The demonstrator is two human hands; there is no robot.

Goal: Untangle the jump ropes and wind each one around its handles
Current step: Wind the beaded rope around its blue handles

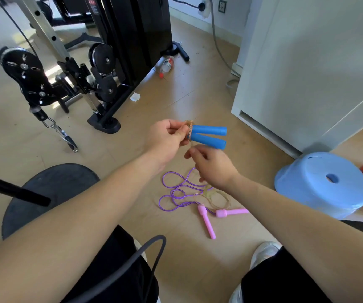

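Observation:
My left hand (169, 138) pinches the rope end of two blue handles (209, 136), held side by side in the air and pointing right. A few turns of clear yellowish rope (217, 196) wrap that end; the rest trails down to a loose coil on the floor. Just below the handles, my right hand (213, 169) has its fingers curled around this rope. On the floor beneath lie two pink handles (208, 221) joined by a purple rope (176, 193) in loose loops, which overlap the yellowish coil.
A blue plastic stool (322, 184) stands to the right, a white cabinet (307, 73) behind it. A black gym machine (102, 62) fills the upper left. A dark round plate (51, 189) lies at left. My legs and shoes are at the bottom.

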